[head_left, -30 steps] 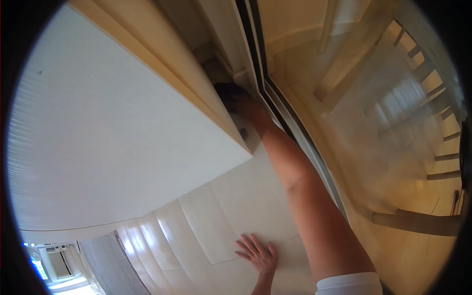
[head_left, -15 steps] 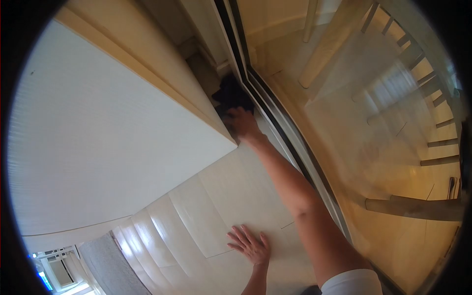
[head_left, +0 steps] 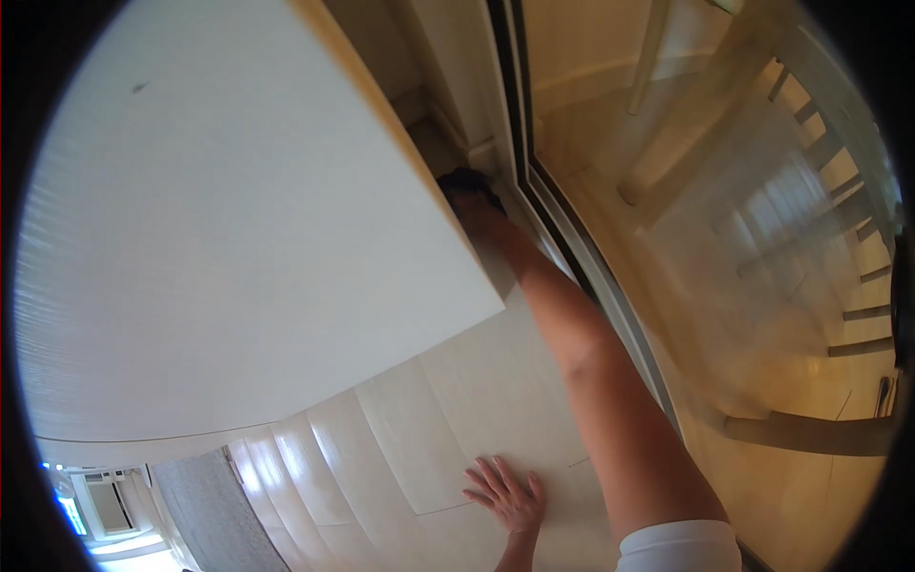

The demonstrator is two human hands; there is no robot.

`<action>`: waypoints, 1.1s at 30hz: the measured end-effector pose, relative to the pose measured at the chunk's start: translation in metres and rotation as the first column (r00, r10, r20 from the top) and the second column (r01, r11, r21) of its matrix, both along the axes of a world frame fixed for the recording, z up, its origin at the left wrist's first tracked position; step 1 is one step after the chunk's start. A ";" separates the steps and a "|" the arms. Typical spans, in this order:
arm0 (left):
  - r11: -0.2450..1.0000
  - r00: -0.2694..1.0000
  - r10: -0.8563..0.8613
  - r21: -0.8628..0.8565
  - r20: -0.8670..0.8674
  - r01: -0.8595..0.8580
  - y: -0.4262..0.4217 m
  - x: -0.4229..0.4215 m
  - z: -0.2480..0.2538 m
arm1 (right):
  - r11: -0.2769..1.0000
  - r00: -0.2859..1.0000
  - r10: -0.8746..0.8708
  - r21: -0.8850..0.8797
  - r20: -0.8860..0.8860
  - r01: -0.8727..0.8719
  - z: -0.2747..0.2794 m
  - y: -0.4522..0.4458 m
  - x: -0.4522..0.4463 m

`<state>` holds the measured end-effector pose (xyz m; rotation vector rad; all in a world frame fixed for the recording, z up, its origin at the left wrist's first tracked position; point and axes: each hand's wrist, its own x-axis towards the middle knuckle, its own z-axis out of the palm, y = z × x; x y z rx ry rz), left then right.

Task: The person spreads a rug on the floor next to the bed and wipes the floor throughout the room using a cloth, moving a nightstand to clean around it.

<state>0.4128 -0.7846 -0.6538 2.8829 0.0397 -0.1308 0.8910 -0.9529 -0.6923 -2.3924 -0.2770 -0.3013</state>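
- Locating the dark cloth [head_left: 469, 178]: it lies bunched at floor level in the shaded gap between the white panel [head_left: 257, 229] and the metal frame [head_left: 637, 357], above the middle of the head view.
- Right hand [head_left: 481, 214]: extended into the gap, at the near side of the dark cloth and apparently touching it. Finger positions are lost in shadow; whether the grip is closed on the cloth or only resting against it cannot be told.
- Right arm [head_left: 581, 353]: runs from the lower right up into the gap, nearly straight, alongside the metal frame. The white sleeve [head_left: 681, 548] ends above the elbow.
- Left hand [head_left: 512, 498]: set palm down, fingers spread wide, bearing on the floor [head_left: 405, 410]. Position: well apart from the dark cloth, to the left of the right arm.
- Floor surface: pale, with thin joint lines and glossy reflections toward the left.
- White panel: large and flat, filling much of the left side. One corner points toward the right arm. A small dark mark [head_left: 141, 88] shows near the top.
- Metal frame: borders a glass panel [head_left: 686, 296] on the right. Pale wooden furniture [head_left: 810, 433] and reflections show through the glass.
- Lower left: a grey mat [head_left: 219, 505] lies on the floor, near a brightly lit area.
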 end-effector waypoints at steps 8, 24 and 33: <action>1.000 1.000 0.002 -0.015 -0.005 -0.002 0.002 0.001 -0.002 | 0.815 0.976 -0.096 0.578 0.196 -0.036 -0.006 0.014 -0.053; 0.865 0.985 -0.148 -0.493 -0.085 0.087 0.055 -0.042 0.006 | 0.938 0.952 -0.221 -0.315 -0.212 0.147 0.055 0.013 -0.600; 0.736 0.856 -0.060 -0.602 -0.514 -0.310 0.089 -0.302 0.157 | 0.904 0.724 -0.401 -0.369 -0.561 0.215 0.100 -0.024 -0.769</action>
